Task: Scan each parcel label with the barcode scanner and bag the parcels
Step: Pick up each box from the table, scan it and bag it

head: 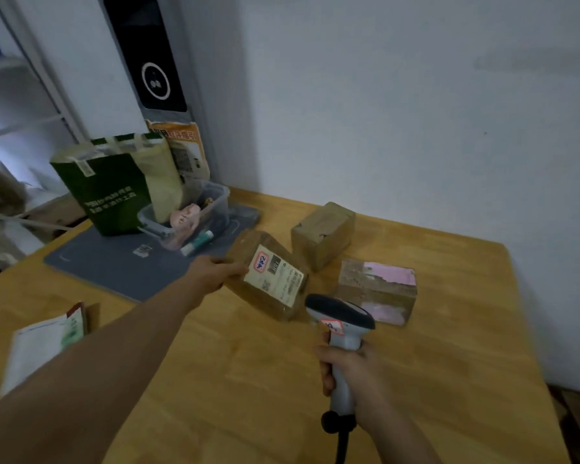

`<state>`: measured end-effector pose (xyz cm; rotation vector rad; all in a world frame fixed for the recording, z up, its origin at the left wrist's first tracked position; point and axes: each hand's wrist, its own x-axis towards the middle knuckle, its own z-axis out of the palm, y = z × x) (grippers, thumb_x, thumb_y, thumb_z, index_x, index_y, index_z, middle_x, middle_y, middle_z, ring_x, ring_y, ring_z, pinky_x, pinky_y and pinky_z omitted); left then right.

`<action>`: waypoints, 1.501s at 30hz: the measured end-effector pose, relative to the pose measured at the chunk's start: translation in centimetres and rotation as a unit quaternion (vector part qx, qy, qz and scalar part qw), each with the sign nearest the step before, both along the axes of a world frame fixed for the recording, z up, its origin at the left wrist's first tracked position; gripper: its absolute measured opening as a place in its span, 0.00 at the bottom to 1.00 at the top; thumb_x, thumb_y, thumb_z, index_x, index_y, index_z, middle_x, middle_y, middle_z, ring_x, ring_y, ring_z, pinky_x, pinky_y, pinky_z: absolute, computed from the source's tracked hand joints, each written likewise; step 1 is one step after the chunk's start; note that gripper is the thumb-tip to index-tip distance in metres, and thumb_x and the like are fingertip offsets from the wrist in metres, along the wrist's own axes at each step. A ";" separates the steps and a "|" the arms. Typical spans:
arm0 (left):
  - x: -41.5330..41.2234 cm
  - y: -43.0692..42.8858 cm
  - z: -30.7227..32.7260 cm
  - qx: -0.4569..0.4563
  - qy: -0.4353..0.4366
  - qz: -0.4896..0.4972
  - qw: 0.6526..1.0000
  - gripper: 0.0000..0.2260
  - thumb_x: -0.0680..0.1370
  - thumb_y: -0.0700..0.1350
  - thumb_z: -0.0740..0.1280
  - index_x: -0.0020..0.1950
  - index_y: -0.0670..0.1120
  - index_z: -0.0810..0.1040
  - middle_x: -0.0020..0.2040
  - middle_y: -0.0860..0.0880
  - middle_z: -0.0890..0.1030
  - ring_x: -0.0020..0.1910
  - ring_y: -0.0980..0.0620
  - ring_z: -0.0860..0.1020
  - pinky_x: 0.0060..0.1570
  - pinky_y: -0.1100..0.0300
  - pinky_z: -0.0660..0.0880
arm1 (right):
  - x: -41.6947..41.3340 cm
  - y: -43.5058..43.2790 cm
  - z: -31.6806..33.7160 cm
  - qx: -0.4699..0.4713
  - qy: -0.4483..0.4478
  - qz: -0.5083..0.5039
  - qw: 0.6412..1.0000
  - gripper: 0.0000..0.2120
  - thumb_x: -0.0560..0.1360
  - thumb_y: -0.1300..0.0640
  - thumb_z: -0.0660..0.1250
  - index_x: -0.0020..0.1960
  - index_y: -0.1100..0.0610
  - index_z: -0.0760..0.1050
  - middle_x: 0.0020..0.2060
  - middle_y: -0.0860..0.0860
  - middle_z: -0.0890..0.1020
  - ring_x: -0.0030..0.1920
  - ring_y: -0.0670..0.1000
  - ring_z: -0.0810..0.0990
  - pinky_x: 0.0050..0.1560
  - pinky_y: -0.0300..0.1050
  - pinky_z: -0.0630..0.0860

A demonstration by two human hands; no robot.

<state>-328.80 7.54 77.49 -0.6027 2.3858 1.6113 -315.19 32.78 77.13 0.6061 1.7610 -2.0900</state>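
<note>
head view: the left hand (215,274) holds the labelled parcel (248,244) by its left edge, its grip curled round the box. the box is tilted over the worktop (248,380) with its label (277,279) facing the camera; i cannot tell if its lower edge touches the wood. the right hand (352,373) has its grip wrapped round the handle of the scanner (340,313), whose dark head is just beside the parcel's lower right corner. a plain parcel (322,234) lies behind, and a pink parcel (379,289) to the right. a green bag (111,192) stands back left on a grey mat (114,269), beside a clear tub (215,202). a booklet (41,346) lies at the left edge.
</note>
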 end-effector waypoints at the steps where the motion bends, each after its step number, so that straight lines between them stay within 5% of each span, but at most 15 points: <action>1: 0.9 -1.2 -0.1 0.026 -0.002 0.011 1.000 0.29 0.53 0.52 0.80 0.47 0.37 0.83 0.49 0.35 0.83 0.49 0.40 0.81 0.58 0.41 0.75 | 0.3 -0.6 0.3 -0.005 -0.004 0.007 1.000 0.04 0.71 0.70 0.70 0.45 0.66 0.76 0.23 0.57 0.75 0.21 0.53 0.70 0.25 0.43 0.68; 7: 6.9 -6.1 1.0 0.057 -0.011 0.057 0.997 0.13 0.71 0.42 0.75 0.53 0.38 0.80 0.50 0.40 0.83 0.51 0.44 0.81 0.52 0.52 0.79 | 2.1 -4.4 2.5 -0.033 0.001 0.049 0.998 0.05 0.70 0.70 0.70 0.37 0.65 0.76 0.24 0.57 0.74 0.20 0.52 0.70 0.23 0.40 0.68; 9: 8.7 -7.7 0.9 0.065 0.000 0.078 0.995 0.16 0.70 0.42 0.75 0.54 0.38 0.79 0.48 0.42 0.84 0.48 0.46 0.82 0.46 0.57 0.79 | 2.7 -6.0 3.2 -0.091 -0.022 0.050 0.994 0.05 0.71 0.70 0.69 0.38 0.64 0.75 0.24 0.57 0.74 0.19 0.51 0.68 0.21 0.39 0.67; 12: 11.0 -9.5 0.7 0.076 0.004 0.100 0.992 0.22 0.67 0.44 0.77 0.58 0.38 0.77 0.50 0.43 0.84 0.51 0.46 0.82 0.53 0.54 0.79 | 3.3 -8.2 3.9 -0.190 -0.074 0.048 0.978 0.07 0.73 0.67 0.66 0.37 0.62 0.72 0.23 0.55 0.72 0.18 0.48 0.66 0.20 0.39 0.67; 17: 14.4 -11.3 0.7 0.062 0.033 0.119 0.990 0.29 0.65 0.46 0.79 0.62 0.41 0.74 0.52 0.45 0.83 0.49 0.50 0.82 0.42 0.62 0.76 | 4.1 -11.2 4.7 -0.322 -0.119 0.008 0.939 0.07 0.76 0.64 0.63 0.38 0.60 0.70 0.21 0.52 0.72 0.15 0.46 0.66 0.19 0.36 0.68; 20: 15.9 -11.9 0.5 0.050 0.048 0.132 0.989 0.29 0.65 0.46 0.79 0.62 0.41 0.75 0.52 0.46 0.83 0.48 0.51 0.82 0.51 0.57 0.78 | 4.8 -13.0 5.1 -0.359 -0.126 -0.010 0.925 0.10 0.76 0.63 0.63 0.37 0.59 0.69 0.20 0.52 0.71 0.15 0.46 0.66 0.18 0.35 0.68; 23: 16.8 -12.1 0.7 0.047 0.059 0.135 0.988 0.26 0.66 0.45 0.79 0.61 0.40 0.76 0.50 0.47 0.83 0.46 0.52 0.82 0.58 0.54 0.76 | 5.2 -14.1 5.2 -0.372 -0.122 -0.030 0.920 0.11 0.76 0.63 0.63 0.35 0.58 0.68 0.21 0.52 0.71 0.16 0.46 0.67 0.19 0.35 0.69; 30: 17.7 -12.9 0.4 0.028 0.073 0.142 0.987 0.24 0.67 0.45 0.78 0.60 0.42 0.77 0.50 0.48 0.82 0.47 0.55 0.80 0.48 0.61 0.75 | 5.8 -15.4 5.6 -0.381 -0.111 -0.056 0.916 0.12 0.76 0.65 0.62 0.35 0.59 0.68 0.20 0.51 0.71 0.16 0.45 0.67 0.20 0.34 0.70; 35: 17.8 -13.7 0.2 0.034 0.065 0.137 0.988 0.34 0.59 0.52 0.81 0.62 0.43 0.76 0.52 0.49 0.83 0.51 0.52 0.81 0.60 0.52 0.75 | 5.9 -15.7 5.6 -0.390 -0.117 -0.062 0.911 0.11 0.76 0.65 0.63 0.35 0.58 0.68 0.21 0.51 0.71 0.16 0.45 0.67 0.21 0.35 0.70; 45: 17.5 -13.7 0.0 0.029 0.071 0.140 0.987 0.29 0.64 0.48 0.80 0.61 0.42 0.76 0.51 0.48 0.83 0.50 0.52 0.81 0.60 0.52 0.75 | 5.9 -16.1 5.4 -0.385 -0.123 -0.059 0.913 0.11 0.75 0.64 0.64 0.35 0.58 0.68 0.21 0.51 0.71 0.17 0.45 0.67 0.22 0.35 0.70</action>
